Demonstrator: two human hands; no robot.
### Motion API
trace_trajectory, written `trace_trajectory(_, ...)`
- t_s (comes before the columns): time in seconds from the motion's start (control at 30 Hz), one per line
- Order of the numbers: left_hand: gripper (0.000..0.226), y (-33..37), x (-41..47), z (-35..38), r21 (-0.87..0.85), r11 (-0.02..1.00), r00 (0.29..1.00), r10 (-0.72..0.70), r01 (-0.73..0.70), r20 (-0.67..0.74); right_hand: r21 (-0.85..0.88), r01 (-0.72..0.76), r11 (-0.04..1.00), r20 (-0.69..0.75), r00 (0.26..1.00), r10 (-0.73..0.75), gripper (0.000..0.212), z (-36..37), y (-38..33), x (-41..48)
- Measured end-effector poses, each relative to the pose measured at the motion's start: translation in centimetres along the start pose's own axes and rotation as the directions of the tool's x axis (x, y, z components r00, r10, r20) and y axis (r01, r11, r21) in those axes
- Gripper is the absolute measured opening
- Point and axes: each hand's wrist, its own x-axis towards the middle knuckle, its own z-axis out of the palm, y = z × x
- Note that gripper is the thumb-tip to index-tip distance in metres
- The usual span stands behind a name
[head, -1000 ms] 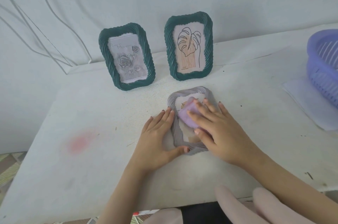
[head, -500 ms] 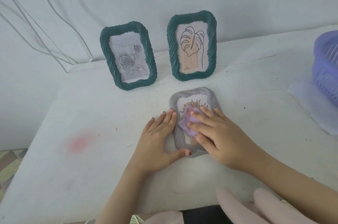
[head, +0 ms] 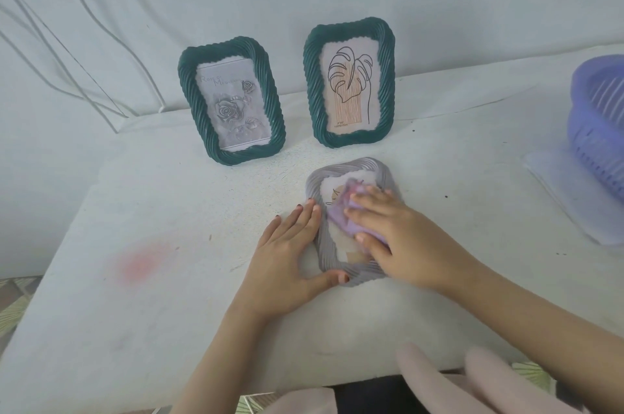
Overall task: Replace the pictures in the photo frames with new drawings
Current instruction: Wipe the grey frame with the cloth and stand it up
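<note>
Frames were the matter in hand, three of them on the white counter [head: 169, 329]. Two dark green ones stood upright against the wall at the back: the left green frame [head: 231, 100] held a grey rose print, and the right green frame [head: 349, 82] held a line drawing of a large split leaf over a tan, striped block. A grey frame [head: 324, 244] lay flat, face up, nearer the person, in front of the right green frame and apart from it.

The left hand [head: 287, 255] lay open and flat on the counter against the grey frame's left edge, thumb hooked round its near corner, bracing it rather than grasping it. The right hand [head: 395, 238] pressed a lilac cloth [head: 341, 217] onto the glass, the fingers flat on top of it, a pressing grip more than a clench. A drawing showed beneath the cloth, so the grey frame seemed already filled and at the wiping stage. Whether the green frames carried new or old pictures could not be told, so what remained was uncertain.

Writing was scarce. The rose print bore a faint heading that looked like "Rose of" with a second, illegible word. Tiny print sat at the leaf drawing's lower left, too small to read. A lilac basket [head: 597, 130] stood on white paper [head: 553, 184] at the right edge.
</note>
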Motion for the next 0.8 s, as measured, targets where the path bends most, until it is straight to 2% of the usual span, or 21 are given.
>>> trace_trajectory(0.07,0.105,0.0,0.1,0.1,0.0,1.0,1.0,-0.003,0.003,-0.008,0.01,0.016,1.0,0.042,0.999,-0.016,0.045,0.0,-1.1,-2.4)
trace_trajectory(0.17,0.107,0.0,0.1,0.0,-0.014,1.0,1.0,-0.007,0.007,-0.015,-0.087,0.001,0.996,-0.01,1.0,-0.002,0.04,-0.5,-1.4,-4.2)
trace_trajectory(0.33,0.103,0.2,-0.1,-0.1,-0.019,1.0,1.0,0.001,-0.001,-0.01,-0.173,-0.104,0.979,-0.061,0.994,0.095,0.044,-1.3,0.7,-1.1)
trace_trajectory(0.43,0.103,0.2,-0.2,-0.1,-0.017,1.0,1.0,0.001,-0.002,-0.014,-0.124,-0.164,0.979,-0.048,0.986,0.159,0.046,-0.8,0.9,1.5)
trace_trajectory(0.53,0.105,0.2,0.0,0.0,-0.007,1.0,1.0,0.004,-0.004,-0.017,-0.015,-0.119,0.993,-0.063,0.991,0.118,0.05,-0.1,0.0,1.9)
trace_trajectory(0.63,0.11,0.1,0.1,0.0,-0.008,1.0,0.999,0.013,-0.013,-0.038,0.043,0.003,0.999,-0.012,1.0,-0.003,0.061,0.8,-1.7,-0.2)
trace_trajectory(0.8,0.11,0.0,0.1,0.0,-0.006,1.0,1.0,0.007,-0.007,-0.017,-0.034,0.069,0.997,0.004,0.998,-0.069,0.057,0.5,-0.8,-4.1)
